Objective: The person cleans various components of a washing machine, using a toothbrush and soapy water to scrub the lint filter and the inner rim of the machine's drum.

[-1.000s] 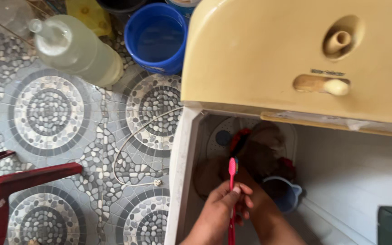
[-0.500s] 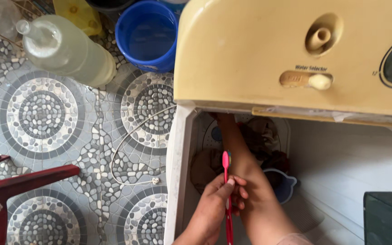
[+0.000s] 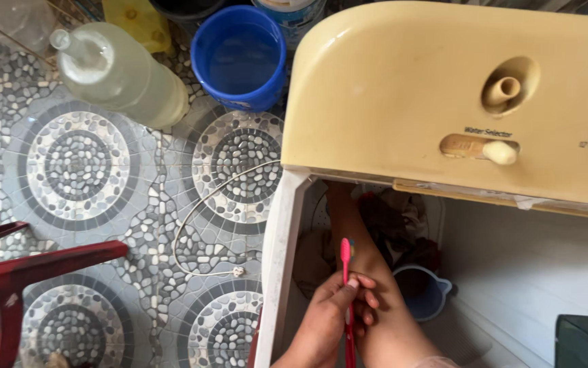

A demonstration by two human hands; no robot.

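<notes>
A pink toothbrush point(image 3: 346, 272) is gripped upright by the left hand point(image 3: 338, 310), fingers closed around its handle, just above the open tub of a yellowed washing machine point(image 3: 403, 102). The right arm point(image 3: 358, 252) is reached down into the tub among dark clothes point(image 3: 396, 218); its hand is hidden, so its state cannot be told. A blue cup point(image 3: 423, 293) is seen beside the arm.
</notes>
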